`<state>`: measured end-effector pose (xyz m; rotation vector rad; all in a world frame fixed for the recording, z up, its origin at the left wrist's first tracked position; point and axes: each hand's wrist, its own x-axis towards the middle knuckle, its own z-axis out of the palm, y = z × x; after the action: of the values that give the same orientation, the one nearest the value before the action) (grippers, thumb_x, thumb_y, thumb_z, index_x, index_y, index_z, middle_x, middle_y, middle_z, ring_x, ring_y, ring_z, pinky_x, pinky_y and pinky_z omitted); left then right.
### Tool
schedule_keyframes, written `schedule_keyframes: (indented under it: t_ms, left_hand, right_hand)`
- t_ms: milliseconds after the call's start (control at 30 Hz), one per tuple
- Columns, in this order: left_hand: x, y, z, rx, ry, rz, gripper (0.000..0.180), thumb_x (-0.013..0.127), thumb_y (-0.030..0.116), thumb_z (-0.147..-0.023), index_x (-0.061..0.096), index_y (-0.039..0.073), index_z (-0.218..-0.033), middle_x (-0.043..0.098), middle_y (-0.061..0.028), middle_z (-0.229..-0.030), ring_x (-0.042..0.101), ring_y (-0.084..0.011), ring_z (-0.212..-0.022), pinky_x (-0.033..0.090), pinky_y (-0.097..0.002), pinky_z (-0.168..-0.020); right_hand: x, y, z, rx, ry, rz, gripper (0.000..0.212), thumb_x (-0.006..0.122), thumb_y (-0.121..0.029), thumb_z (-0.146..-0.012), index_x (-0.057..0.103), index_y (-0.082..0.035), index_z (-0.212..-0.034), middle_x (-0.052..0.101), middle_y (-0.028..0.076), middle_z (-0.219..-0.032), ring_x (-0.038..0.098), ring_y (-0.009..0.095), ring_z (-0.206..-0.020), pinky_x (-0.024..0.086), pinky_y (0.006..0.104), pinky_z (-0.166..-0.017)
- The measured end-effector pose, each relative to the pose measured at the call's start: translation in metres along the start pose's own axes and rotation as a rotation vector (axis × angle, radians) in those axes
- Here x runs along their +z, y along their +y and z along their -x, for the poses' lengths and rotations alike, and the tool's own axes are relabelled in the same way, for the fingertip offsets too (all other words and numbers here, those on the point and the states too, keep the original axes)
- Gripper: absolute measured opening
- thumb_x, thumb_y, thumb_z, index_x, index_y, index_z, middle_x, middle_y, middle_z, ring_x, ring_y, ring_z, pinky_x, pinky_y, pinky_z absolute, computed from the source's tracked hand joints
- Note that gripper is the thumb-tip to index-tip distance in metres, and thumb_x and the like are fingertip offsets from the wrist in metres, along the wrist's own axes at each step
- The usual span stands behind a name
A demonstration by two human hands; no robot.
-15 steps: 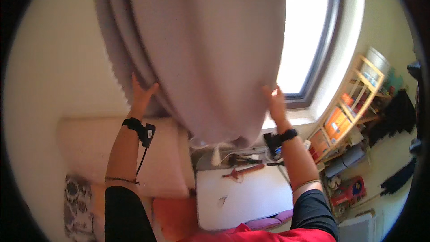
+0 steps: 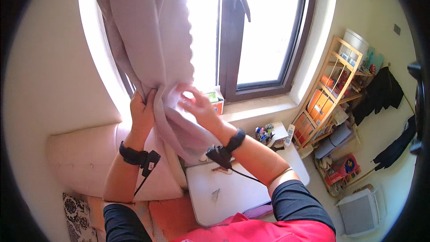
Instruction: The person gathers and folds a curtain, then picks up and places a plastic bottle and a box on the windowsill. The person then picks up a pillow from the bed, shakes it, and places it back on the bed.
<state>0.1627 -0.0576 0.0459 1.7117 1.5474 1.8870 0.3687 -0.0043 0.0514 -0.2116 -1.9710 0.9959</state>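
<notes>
curtain (image 2: 154,49) hangs at 11 o'clock, left hand (image 2: 142,108) pinching its gathered folds, right hand (image 2: 200,107) blurred at their 3 o'clock side, can't tell if fingers grip; best anchor left firmly, gather pleats evenly.

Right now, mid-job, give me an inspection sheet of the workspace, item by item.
Surface: white table with rounded corners; a small thin item on it is too small to identify.
Job's things: greyish-mauve fabric curtain with a scalloped edge, bunched in its lower part.
Clutter: orange-and-white box on the pale windowsill; cluster of colourful pen-like sticks beside a white box.
Hands: left hand grips the gathered curtain; right hand is blurred at the curtain, its grip unclear.
Cables: thin black left-wrist cable; thin black right-wrist cable.
Surroundings: dark-framed window; pale pink upholstered backrest; light wooden shelf rack.
</notes>
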Motion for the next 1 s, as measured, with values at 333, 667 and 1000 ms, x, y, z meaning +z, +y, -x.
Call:
schedule_keyframes:
  t_ms: [333, 667, 1000]
  left_hand:
    - [-0.013, 0.001, 0.017, -0.036, 0.039, 0.038, 0.015, 0.067, 0.007, -0.087, 0.065, 0.0, -0.101, 0.069, -0.0062, -0.086, 0.061, -0.0126, -0.077, 0.049, -0.0258, -0.069]
    - [0.031, 0.006, 0.013, 0.092, 0.218, -0.216, 0.028, 0.064, 0.01, -0.089, 0.057, 0.0, -0.114, 0.067, -0.0167, -0.09, 0.065, -0.0268, -0.084, 0.051, -0.0362, -0.075]
    - [-0.029, 0.004, 0.019, 0.071, 0.079, -0.239, 0.034, 0.07, 0.016, -0.086, 0.06, -0.001, -0.113, 0.064, -0.0151, -0.091, 0.059, -0.0257, -0.08, 0.049, -0.0359, -0.076]
  right_hand:
    - [-0.015, -0.015, -0.018, 0.077, 0.374, 0.101, 0.028, 0.061, -0.023, -0.097, 0.067, 0.003, -0.104, 0.067, 0.009, -0.088, 0.058, 0.012, -0.083, 0.048, 0.0304, -0.074]
    - [0.016, -0.019, -0.013, -0.074, 0.213, 0.107, 0.081, 0.072, -0.041, -0.086, 0.034, -0.002, -0.146, 0.049, 0.024, -0.136, 0.049, 0.035, -0.126, 0.036, 0.0419, -0.109]
    - [-0.059, -0.002, -0.032, 0.087, 0.719, 0.47, 0.025, 0.052, -0.011, -0.091, 0.063, 0.008, -0.102, 0.067, 0.022, -0.079, 0.065, 0.024, -0.076, 0.05, 0.0376, -0.069]
